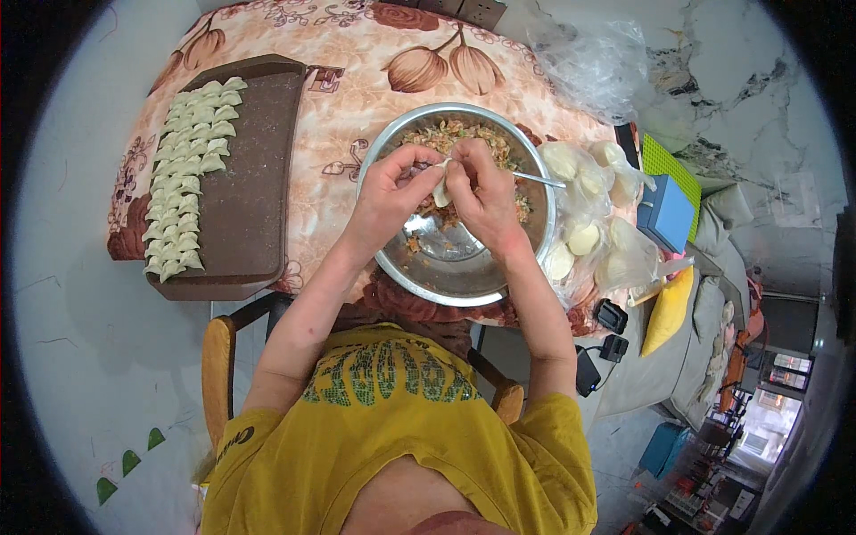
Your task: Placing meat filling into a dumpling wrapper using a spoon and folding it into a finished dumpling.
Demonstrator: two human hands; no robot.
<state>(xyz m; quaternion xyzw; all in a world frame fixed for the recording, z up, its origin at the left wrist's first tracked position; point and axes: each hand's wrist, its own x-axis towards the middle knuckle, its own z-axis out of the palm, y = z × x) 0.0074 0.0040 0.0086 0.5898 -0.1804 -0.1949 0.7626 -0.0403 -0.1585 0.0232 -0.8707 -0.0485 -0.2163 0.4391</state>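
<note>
Over a wide steel bowl [419, 290], my left hand [385, 194] and my right hand [484, 198] meet with fingertips pinched. Between them is a small pale dumpling [440, 192], its folded dough partly hidden by my fingers. Chopped filling [455, 134] lies mostly in the far part of the bowl, with smears on the bare metal nearer me. A metal utensil handle [540, 180] rests over the bowl's right rim; its other end is hidden. To the left, a brown tray [259, 169] carries several packed rows of finished dumplings [192, 169] along its left side.
Right of the bowl lie clear plastic bags with stacks of round dough wrappers [584, 239]. Beyond them are a blue box [669, 214], a green studded sheet [670, 174] and a yellow cushion [669, 312]. Crumpled plastic [593, 67] sits at the far right; black devices [612, 316] lie nearer.
</note>
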